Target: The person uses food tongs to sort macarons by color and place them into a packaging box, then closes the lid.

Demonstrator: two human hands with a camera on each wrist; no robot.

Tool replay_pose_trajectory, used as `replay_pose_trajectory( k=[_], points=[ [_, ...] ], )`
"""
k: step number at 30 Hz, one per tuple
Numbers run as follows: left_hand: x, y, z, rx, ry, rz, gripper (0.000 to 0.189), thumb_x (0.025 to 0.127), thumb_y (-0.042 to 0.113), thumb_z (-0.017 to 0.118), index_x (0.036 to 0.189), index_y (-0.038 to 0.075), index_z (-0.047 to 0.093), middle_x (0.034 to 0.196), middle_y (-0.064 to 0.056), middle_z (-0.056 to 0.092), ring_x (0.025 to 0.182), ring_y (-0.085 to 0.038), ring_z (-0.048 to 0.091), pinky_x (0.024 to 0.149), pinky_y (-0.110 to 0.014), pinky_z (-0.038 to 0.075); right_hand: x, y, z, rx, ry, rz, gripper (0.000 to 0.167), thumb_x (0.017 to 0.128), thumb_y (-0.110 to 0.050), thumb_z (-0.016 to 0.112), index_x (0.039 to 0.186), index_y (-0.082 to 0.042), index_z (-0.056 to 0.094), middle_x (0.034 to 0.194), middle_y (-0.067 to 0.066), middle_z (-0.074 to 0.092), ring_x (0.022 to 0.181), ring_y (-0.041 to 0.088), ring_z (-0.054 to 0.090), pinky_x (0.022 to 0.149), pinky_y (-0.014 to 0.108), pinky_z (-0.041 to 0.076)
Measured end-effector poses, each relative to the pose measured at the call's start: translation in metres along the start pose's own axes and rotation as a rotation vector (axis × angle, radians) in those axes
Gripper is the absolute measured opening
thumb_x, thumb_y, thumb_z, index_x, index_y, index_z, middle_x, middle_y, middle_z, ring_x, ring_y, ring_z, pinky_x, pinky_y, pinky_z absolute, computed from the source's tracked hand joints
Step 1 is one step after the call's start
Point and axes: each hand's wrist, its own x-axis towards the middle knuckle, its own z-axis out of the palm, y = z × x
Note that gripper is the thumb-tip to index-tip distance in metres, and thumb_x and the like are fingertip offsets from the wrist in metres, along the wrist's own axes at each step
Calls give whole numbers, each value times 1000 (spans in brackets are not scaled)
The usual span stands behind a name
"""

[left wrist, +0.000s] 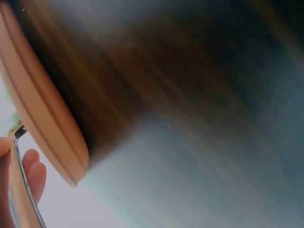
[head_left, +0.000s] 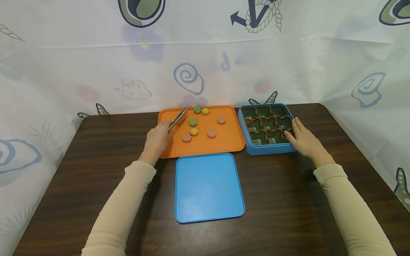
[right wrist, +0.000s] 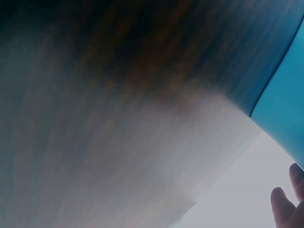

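Observation:
My left hand grips a pair of metal tongs over the left side of an orange tray. Small round biscuit-like pieces in green, yellow and pink lie scattered on that tray. Whether the tips hold a piece is unclear; a pinkish shape sits just under them. At the right, my right hand rests on the right rim of a blue box, fingers extended along it and thumb over the edge. Inside the box is a dark divided insert with several compartments.
A flat blue tray lies in front of the orange tray on the dark wooden table. A printed white cloth hangs behind the table and along its sides.

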Motion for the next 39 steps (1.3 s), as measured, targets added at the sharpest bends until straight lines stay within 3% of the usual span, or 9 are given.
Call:
replay_pose_trajectory(
  k=[9, 15, 20, 26, 30, 39],
  points=[
    [0, 4, -5, 13, 56, 31, 31, 97, 12, 54, 125, 0, 54, 114, -19, 62, 89, -43, 64, 75, -53, 53, 0, 2, 1, -2, 8, 4, 84, 99, -59, 13, 150, 5, -9, 157, 26, -12, 141, 53, 7, 113, 65, 12],
    [2, 18, -13, -21, 89, 69, 28, 97, 13, 53, 123, 2, 56, 110, -18, 63, 83, -42, 64, 72, -52, 53, 0, 5, 2, -1, 4, 8, 84, 99, -58, 13, 149, 5, -9, 157, 26, -13, 141, 54, 6, 113, 65, 11],
    [3, 38, -17, -16, 176, 158, 23, 95, 11, 57, 115, 0, 59, 102, -17, 64, 75, -39, 64, 63, -50, 54, -1, 5, 2, 2, 3, 8, 84, 99, -59, 13, 150, 5, -9, 157, 26, -13, 141, 54, 7, 113, 66, 11],
    [2, 69, -16, 19, 277, 303, 23, 93, 11, 60, 114, 1, 62, 96, -15, 66, 65, -29, 62, 52, -38, 51, -1, 5, 2, 7, 0, 5, 84, 99, -59, 13, 150, 5, -9, 157, 26, -13, 141, 54, 6, 113, 65, 11],
    [1, 90, -13, 36, 294, 362, 27, 94, 13, 59, 119, 4, 61, 103, -11, 67, 57, -24, 59, 46, -32, 48, -1, 4, 2, 3, 5, 2, 84, 99, -59, 13, 149, 5, -9, 157, 26, -13, 141, 54, 7, 113, 65, 11],
    [-4, 132, -1, 51, 280, 508, 23, 96, 13, 57, 116, 4, 61, 104, -9, 67, 56, -18, 62, 47, -25, 49, 0, 0, 1, 12, 22, -3, 84, 99, -59, 14, 150, 5, -8, 157, 26, -11, 141, 54, 8, 114, 64, 11]
  ],
)
